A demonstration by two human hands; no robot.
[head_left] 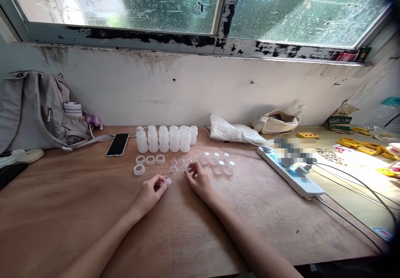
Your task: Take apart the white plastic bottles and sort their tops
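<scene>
My left hand is closed in a pinch on a small clear plastic piece that pokes out past its fingertips. A little to the right, the bent fingers of my right hand close on a clear teat-shaped piece, partly covered by the fingers. Between and beyond the hands stand several more teat-shaped pieces. Several translucent white rings lie to their left. Clear round caps and small white discs lie to the right. Behind them stand rows of small frosted bottles.
A phone and a grey backpack are at the left. A white padded packet and a cloth pouch rest against the wall. At the right, a power strip trails cables; yellow parts lie beyond.
</scene>
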